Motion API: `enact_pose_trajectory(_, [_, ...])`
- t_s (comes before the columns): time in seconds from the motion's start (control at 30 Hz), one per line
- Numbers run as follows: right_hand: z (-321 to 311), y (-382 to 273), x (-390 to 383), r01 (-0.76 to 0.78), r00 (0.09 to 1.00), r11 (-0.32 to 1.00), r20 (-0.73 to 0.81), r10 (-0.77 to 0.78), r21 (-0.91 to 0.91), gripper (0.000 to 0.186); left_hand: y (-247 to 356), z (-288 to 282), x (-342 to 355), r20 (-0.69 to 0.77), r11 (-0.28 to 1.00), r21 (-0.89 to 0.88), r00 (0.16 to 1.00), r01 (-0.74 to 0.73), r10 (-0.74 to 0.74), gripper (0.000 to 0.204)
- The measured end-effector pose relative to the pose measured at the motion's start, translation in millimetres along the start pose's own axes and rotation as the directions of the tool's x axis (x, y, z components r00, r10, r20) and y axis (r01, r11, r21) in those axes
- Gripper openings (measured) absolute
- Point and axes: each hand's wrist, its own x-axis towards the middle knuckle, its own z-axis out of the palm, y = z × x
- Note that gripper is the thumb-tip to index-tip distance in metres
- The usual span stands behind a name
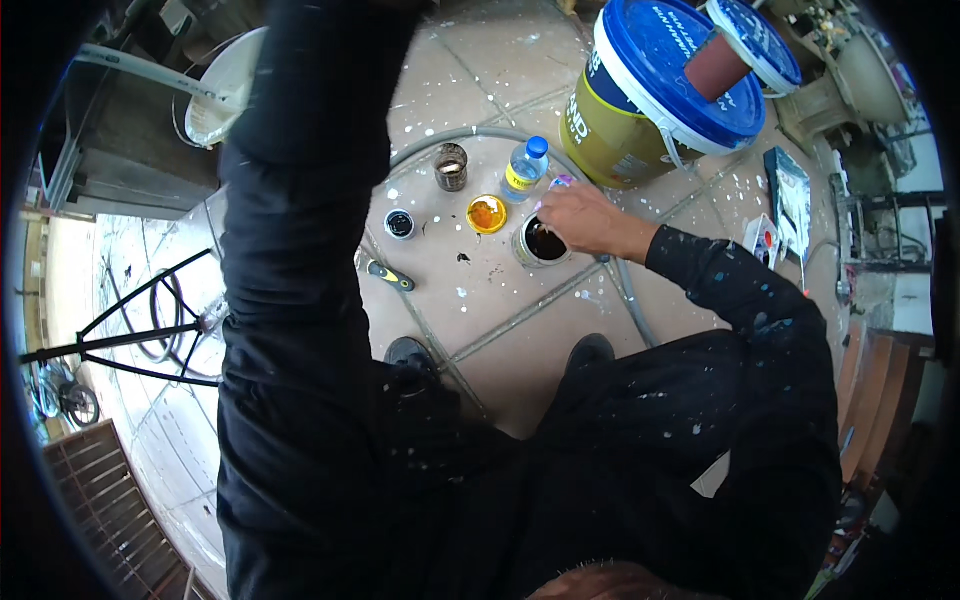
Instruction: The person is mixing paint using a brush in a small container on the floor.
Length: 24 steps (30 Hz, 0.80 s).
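My right hand [585, 220] reaches in from the right, its fingers closed at the rim of a jar of dark liquid [545, 240]. A small purple bit shows beside the fingers, but I cannot make out what they hold. Close by stand a clear bottle with a blue cap and yellow label [525, 170], a small tub of orange-yellow paint [486, 214], a stained glass jar [451, 168] and a little pot of black liquid [399, 224]. A yellow-and-black handled tool [391, 276] lies on the tiles. My left arm stretches up past the top edge; its hand is out of sight.
A large paint bucket with a blue lid [620, 130] stands at the back right, a reddish-brown block [716, 68] on its lid. A grey hose [630, 290] curves around the jars. At left are a white bucket [225, 95] and a black metal frame [150, 330].
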Motion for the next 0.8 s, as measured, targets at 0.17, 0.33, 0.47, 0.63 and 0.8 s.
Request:
enact_pose_trajectory(0.17, [-3.5, -21.4, 0.7, -0.110, 0.905, 0.979, 0.390, 0.170, -0.172, 0.010, -38.8, 55.5, -9.7, 0.416, 0.977, 0.025, 0.886, 0.213, -0.204, 0.053])
enact_pose_trajectory(0.33, [11.5, -16.7, 2.1, -0.024, 0.989, 0.993, 0.141, 0.041, -0.117, 0.011, -17.5, 36.3, -8.4, 0.404, 0.963, 0.230, 0.887, 0.139, -0.224, 0.055])
enact_pose_trajectory(0.47, [2.1, -15.8, 1.9, 0.031, 0.970, 0.955, 0.240, 0.042, -0.295, 0.013, -11.9, 2.5, -38.1, 0.173, 0.969, 0.073, 0.954, 0.235, -0.244, 0.045])
enact_pose_trajectory(0.63, [2.0, -31.9, -1.6, -0.125, 0.882, 0.988, 0.445, 0.153, -0.092, 0.014, -11.7, -6.9, -40.7, 0.187, 0.971, 0.014, 0.953, 0.240, -0.239, 0.048])
enact_pose_trajectory(0.8, [7.0, -22.5, 11.9, -0.003, 0.990, 0.980, 0.137, 0.031, -0.199, 0.015, -2.4, -11.7, -45.5, 0.252, 0.959, 0.103, 0.926, 0.263, -0.280, 0.052])
